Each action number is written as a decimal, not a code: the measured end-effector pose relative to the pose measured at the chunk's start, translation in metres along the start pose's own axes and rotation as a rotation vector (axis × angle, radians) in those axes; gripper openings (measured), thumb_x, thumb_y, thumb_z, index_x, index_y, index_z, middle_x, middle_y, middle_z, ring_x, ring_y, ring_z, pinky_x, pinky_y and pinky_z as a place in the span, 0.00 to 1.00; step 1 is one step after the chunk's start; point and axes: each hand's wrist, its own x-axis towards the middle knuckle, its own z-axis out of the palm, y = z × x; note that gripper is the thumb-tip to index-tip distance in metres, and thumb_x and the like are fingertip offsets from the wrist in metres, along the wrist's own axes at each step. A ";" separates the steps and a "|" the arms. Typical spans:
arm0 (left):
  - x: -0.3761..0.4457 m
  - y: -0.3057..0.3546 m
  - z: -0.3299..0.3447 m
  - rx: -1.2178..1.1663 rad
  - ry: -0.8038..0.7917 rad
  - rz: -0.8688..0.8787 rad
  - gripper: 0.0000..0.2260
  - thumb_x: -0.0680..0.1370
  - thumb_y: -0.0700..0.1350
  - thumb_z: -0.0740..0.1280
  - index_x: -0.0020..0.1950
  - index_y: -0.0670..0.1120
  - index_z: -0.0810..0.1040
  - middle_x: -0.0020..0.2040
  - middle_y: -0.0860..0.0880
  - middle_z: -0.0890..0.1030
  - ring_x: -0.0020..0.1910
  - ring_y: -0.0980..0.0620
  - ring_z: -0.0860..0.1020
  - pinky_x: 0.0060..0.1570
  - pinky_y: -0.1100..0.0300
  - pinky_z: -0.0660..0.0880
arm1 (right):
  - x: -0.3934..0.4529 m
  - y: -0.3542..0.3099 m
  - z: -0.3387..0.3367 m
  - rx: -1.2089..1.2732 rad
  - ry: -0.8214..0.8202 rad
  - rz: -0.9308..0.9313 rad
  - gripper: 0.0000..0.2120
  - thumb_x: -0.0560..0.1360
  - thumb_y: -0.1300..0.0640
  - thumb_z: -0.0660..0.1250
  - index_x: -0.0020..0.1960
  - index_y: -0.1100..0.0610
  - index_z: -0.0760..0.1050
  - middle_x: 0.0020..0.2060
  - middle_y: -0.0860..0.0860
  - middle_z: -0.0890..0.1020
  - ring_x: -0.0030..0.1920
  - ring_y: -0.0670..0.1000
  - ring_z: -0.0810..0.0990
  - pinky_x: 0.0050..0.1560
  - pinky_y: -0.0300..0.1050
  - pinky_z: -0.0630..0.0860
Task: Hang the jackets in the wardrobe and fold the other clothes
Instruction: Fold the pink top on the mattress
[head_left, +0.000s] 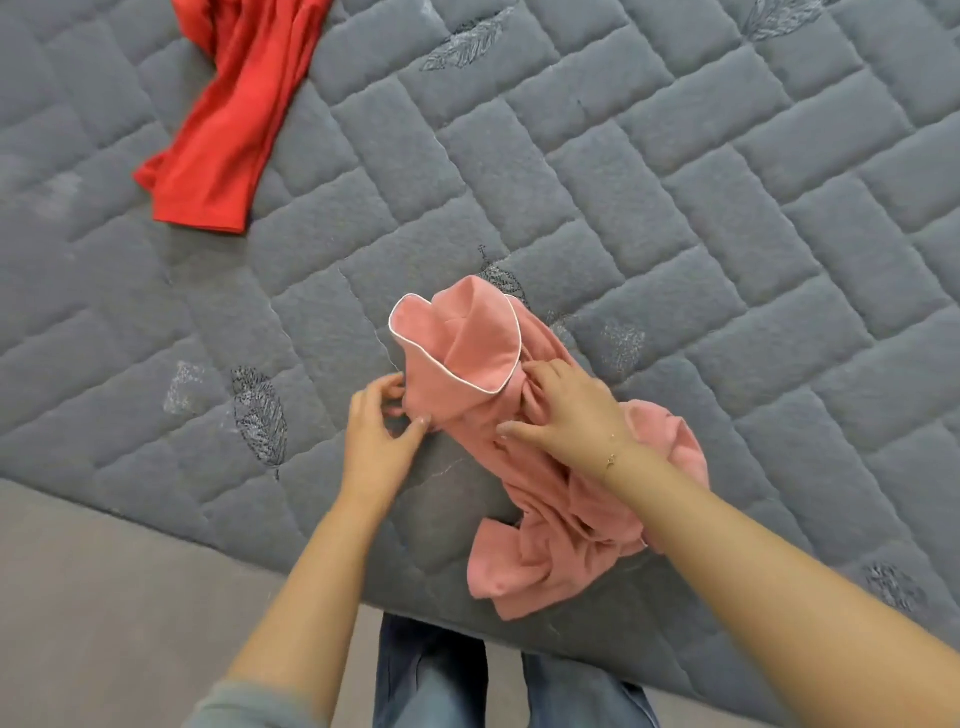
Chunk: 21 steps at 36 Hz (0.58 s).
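The pink garment (524, 457) lies crumpled on the grey quilted bed (675, 208), near the bed's front edge where the person stands. Its long axis runs slantwise, from the white-piped collar (462, 343) at the far end down to a bunched tail hanging toward that edge. Both hands sit at the collar end. The left hand (376, 436) is on the garment's left border, its grip narrow, thumb and fingers pinching the cloth just below the collar. The right hand (569, 410) lies on top of the garment beside the collar, fingers curled into the folds and gathering fabric. Most of the cloth lies nearer the person than either grip, so spreading it likely means drawing the hands apart across that axis. A red garment (234, 114) lies well apart, toward the bed's far left.
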 end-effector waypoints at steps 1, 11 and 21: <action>0.011 -0.002 -0.002 0.098 -0.061 0.027 0.31 0.71 0.41 0.76 0.71 0.49 0.68 0.65 0.46 0.68 0.60 0.51 0.72 0.67 0.54 0.68 | 0.004 -0.002 0.005 -0.064 -0.031 0.004 0.26 0.70 0.39 0.70 0.60 0.54 0.73 0.55 0.51 0.77 0.59 0.53 0.74 0.59 0.50 0.68; 0.084 0.029 0.007 0.471 -0.364 0.262 0.16 0.67 0.49 0.71 0.53 0.48 0.80 0.64 0.51 0.75 0.63 0.48 0.72 0.60 0.51 0.68 | -0.003 0.028 -0.036 0.649 0.183 0.162 0.06 0.76 0.56 0.70 0.40 0.53 0.81 0.30 0.42 0.79 0.32 0.35 0.72 0.35 0.30 0.68; 0.118 0.037 -0.026 -0.278 -0.129 -0.104 0.12 0.75 0.48 0.73 0.45 0.40 0.78 0.42 0.45 0.77 0.43 0.51 0.74 0.48 0.53 0.72 | 0.017 0.073 -0.041 0.421 0.269 0.473 0.11 0.79 0.57 0.64 0.41 0.62 0.77 0.34 0.52 0.77 0.40 0.54 0.74 0.39 0.45 0.65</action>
